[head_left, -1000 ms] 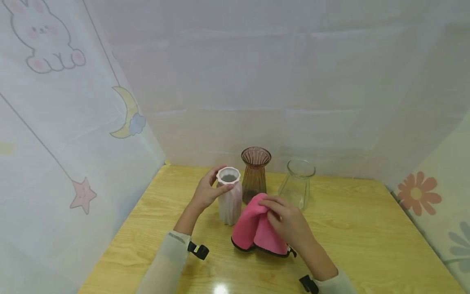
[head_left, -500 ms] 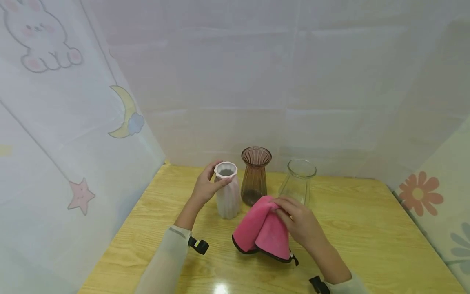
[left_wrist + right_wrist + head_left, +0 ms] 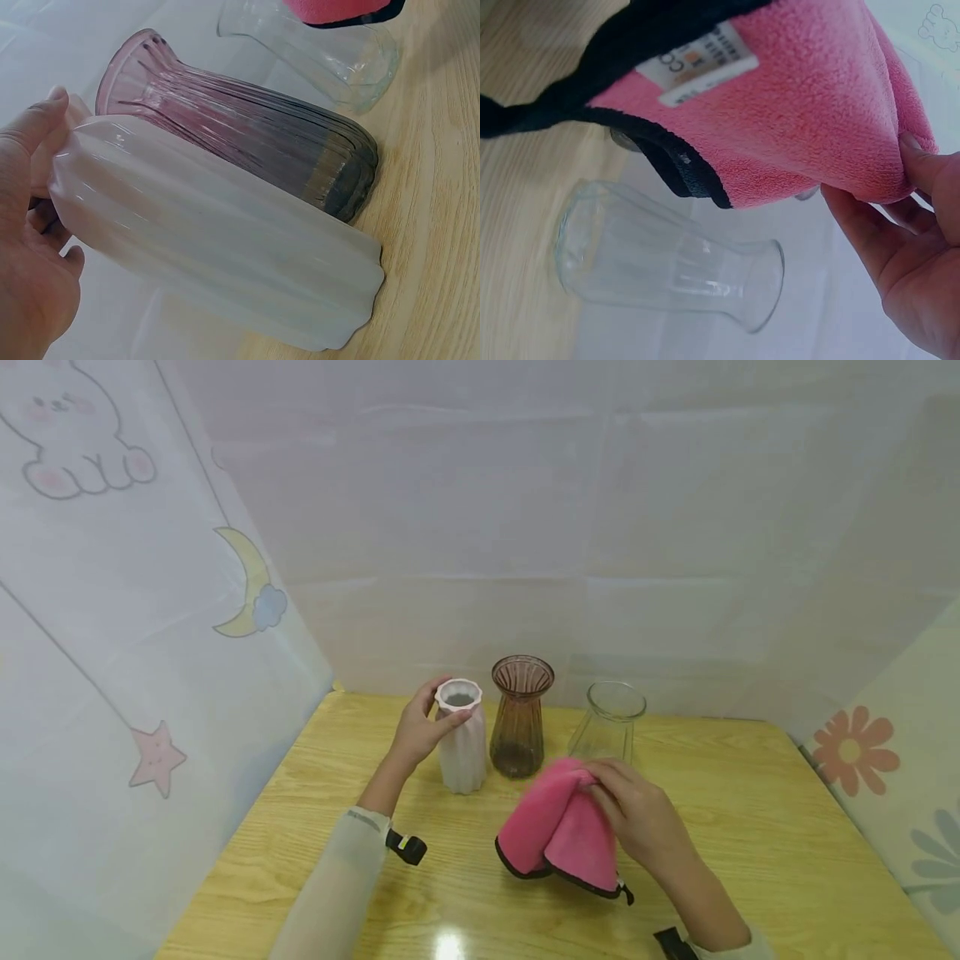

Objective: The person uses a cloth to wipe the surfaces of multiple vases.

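Note:
A white fluted vase (image 3: 462, 752) stands upright on the table, with my left hand (image 3: 420, 727) gripping it round the neck, thumb at the front of the rim. In the left wrist view the vase (image 3: 217, 225) has its base on the wood. My right hand (image 3: 645, 814) pinches the top of a pink cloth (image 3: 566, 831) with black edging, which hangs down in folds. A white label (image 3: 701, 64) shows on the cloth in the right wrist view.
Just right of the white vase stands a purple-brown ribbed glass vase (image 3: 519, 727). Further right is a clear glass vase (image 3: 606, 727), its lower part behind the cloth and right hand. The wooden table (image 3: 750, 827) meets printed sheets at the back and sides.
My left hand and the white vase have moved back, close to the purple-brown vase. The right hand has carried the pink cloth to the right, away from the white vase.

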Available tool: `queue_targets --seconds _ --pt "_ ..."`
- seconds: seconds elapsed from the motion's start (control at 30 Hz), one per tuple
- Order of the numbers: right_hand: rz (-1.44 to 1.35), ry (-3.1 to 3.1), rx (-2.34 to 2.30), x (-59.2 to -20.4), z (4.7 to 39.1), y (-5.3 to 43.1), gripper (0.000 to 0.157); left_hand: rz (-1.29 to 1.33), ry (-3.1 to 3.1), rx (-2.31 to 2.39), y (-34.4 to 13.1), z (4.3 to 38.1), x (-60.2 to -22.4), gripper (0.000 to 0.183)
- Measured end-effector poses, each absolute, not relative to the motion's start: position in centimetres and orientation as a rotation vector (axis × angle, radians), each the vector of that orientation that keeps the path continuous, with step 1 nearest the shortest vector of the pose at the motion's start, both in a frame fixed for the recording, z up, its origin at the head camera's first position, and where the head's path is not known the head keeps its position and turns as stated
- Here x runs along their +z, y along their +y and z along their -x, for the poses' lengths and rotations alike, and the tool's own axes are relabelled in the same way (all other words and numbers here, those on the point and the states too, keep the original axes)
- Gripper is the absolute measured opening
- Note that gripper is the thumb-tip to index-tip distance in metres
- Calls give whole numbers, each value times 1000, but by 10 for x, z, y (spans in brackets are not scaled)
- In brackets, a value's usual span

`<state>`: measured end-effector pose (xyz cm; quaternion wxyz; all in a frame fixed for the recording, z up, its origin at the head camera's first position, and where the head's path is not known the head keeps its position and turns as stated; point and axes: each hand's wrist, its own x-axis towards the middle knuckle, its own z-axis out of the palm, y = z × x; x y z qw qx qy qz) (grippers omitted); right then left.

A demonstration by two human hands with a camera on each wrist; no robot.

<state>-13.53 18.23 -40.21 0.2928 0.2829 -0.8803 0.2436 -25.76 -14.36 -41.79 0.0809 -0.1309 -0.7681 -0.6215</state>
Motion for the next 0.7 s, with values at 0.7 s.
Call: queue_targets --seconds 0.7 --pt "-644 -2381 548 -392 118 225 38 432 -2211 -1885 -146 279 -422 71"
